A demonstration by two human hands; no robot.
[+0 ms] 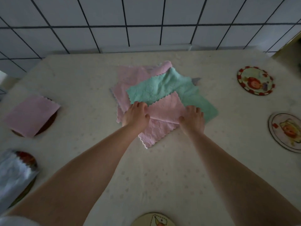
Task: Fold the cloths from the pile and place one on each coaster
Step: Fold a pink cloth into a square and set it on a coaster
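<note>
Both hands on the pink cloth (pixel 162 118) at the near edge of the pile (pixel 156 88): left hand (pixel 136 115) and right hand (pixel 193 119) each pinch its fold line, fingers curled over, thumbs under. Green cloth (pixel 164 88) lies partly under it, more pink beneath. Bench (pixel 81 79) left: folded pink cloth (pixel 31 116) on a dark coaster (pixel 47 126); grey-blue cloth (pixel 14 175) covering another. Bare coasters right (pixel 254 80), (pixel 286 132) and near edge (pixel 153 220).

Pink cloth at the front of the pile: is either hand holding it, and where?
Both. The left hand and right hand grip the pink cloth at opposite ends of its fold line.
</note>
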